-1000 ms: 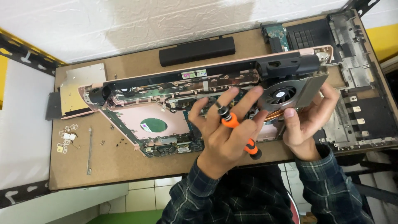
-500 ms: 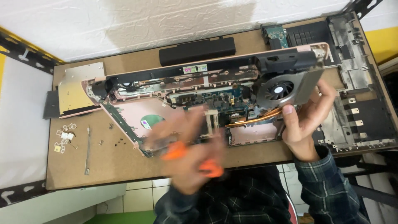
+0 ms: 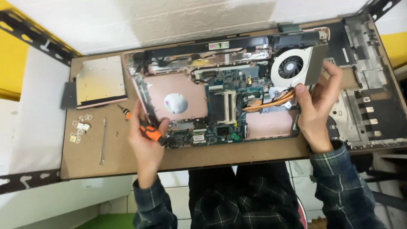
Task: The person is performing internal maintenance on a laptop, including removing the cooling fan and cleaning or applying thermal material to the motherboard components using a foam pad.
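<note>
Head view, far left of the brown board [image 3: 237, 153]: a flat silver drive unit [image 3: 101, 81] lies clear of the machine. Nearer than it are a small cluster of loose screws and clips [image 3: 80, 129] and a thin metal strip [image 3: 102, 142].

Just right of these, the left hand [image 3: 146, 140] is closed around an orange-and-black screwdriver [image 3: 149, 131]. Its tip end points far-left, beside the near-left corner of the opened laptop chassis [image 3: 140, 85]. The fingertips of this hand also rest on that corner's edge.

The chassis lies across the middle of the board with its circuit board [image 3: 224, 108] bare. A pink metal plate with a round silver sticker [image 3: 176, 103] sits on its left half.

At the far-right corner sits the cooling fan [image 3: 290, 68], with copper heat pipes [image 3: 271, 101] running from it toward the centre. The right hand [image 3: 318, 108] grips this assembly, thumb by the pipes and fingers curled over the right edge of the fan housing. I cannot tell whether the fan is lifted or lying seated.

Right of that hand lies a black, stripped bottom cover [image 3: 369, 106].

As I judge it, the work in hand is stripping down the laptop, at the stage of freeing the cooler. Any further move on the cooler calls for every screw to be out and its cable unplugged, with the chassis steadied by the left hand.
</note>
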